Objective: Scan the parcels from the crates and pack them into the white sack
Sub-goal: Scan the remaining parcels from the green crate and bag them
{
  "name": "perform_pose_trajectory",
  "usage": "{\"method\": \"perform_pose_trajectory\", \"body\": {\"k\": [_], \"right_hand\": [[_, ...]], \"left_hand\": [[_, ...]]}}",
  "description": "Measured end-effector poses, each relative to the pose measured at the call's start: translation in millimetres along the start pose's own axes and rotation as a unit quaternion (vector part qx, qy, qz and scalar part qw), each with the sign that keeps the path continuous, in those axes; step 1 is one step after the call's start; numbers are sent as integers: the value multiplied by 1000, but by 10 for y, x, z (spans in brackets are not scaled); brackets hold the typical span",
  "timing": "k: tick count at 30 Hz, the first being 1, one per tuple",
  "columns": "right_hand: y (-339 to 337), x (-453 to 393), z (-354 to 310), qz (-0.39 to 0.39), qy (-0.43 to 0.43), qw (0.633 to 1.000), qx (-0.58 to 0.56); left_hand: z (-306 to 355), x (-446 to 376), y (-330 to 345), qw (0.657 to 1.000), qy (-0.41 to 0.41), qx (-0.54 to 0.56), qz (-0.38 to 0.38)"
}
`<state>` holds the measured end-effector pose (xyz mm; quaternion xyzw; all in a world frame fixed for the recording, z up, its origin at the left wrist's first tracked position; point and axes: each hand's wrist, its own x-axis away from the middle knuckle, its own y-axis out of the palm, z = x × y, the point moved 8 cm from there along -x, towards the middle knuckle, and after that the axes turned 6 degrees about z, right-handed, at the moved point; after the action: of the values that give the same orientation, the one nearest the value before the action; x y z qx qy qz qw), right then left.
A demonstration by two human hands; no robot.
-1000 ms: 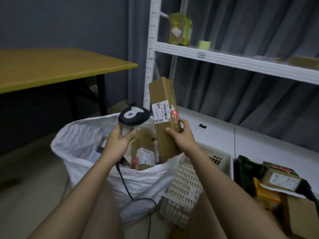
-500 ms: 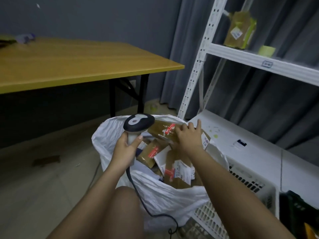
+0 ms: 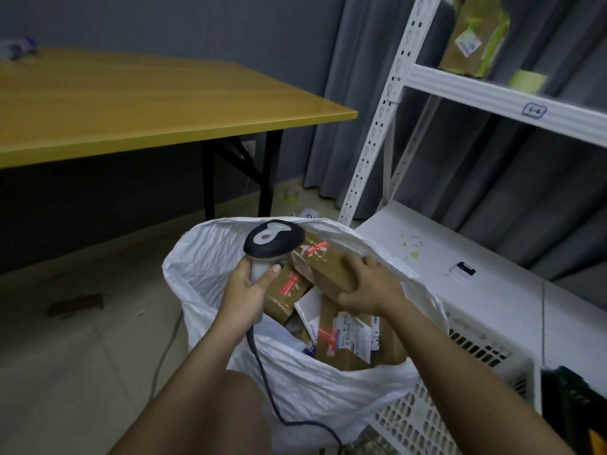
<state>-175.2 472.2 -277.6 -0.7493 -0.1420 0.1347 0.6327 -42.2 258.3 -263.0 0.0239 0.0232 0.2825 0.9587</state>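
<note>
Left hand (image 3: 249,287) gripped the handle of a barcode scanner (image 3: 272,239), its dark head up over the far rim of the white sack (image 3: 210,257), cable trailing down the sack's near side. Right hand (image 3: 368,285) curled round the near end of a long brown parcel (image 3: 325,261), which lay tilted on top of the other parcels (image 3: 335,326) inside the sack's open mouth, toward the far edge. Sack stood on the floor, touching a white crate (image 3: 473,356) on its right. A dark crate (image 3: 571,399) sat beyond that, at the frame's right edge. Yellow table (image 3: 131,103) stood behind left, white shelving (image 3: 492,93) behind right with a taped box (image 3: 473,37) on its shelf
</note>
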Motion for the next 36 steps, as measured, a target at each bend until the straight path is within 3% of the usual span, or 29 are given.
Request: {"method": "perform_pose_trajectory", "body": {"k": [3, 6, 10, 14, 17, 20, 24, 30, 36], "right_hand": [[-261, 31, -57, 109, 17, 988, -109], [-293, 74, -130, 101, 4, 979, -176], [22, 151, -175, 8, -8, 997, -75], [298, 271, -319, -7, -45, 993, 109], [230, 313, -399, 25, -9, 998, 62], [-14, 362, -418, 115, 29, 992, 30], [-220, 463, -231, 121, 71, 988, 64], [-290, 545, -297, 114, -3, 967, 228], [-254, 397, -463, 114, -50, 977, 173]], "left_hand": [[-27, -18, -27, 1000, 1, 9, 8], [-48, -40, -93, 1000, -1, 23, 20], [-79, -29, -136, 1000, -1, 16, 21], [-72, 29, -99, 1000, 7, 11, 9], [-51, 75, -83, 1000, 10, 12, 3], [-11, 109, -83, 1000, 15, 13, -1], [3, 154, -91, 1000, 14, 16, 0], [22, 221, 33, 1000, 14, 21, -7], [-16, 220, 44, 1000, 8, 10, -10]]}}
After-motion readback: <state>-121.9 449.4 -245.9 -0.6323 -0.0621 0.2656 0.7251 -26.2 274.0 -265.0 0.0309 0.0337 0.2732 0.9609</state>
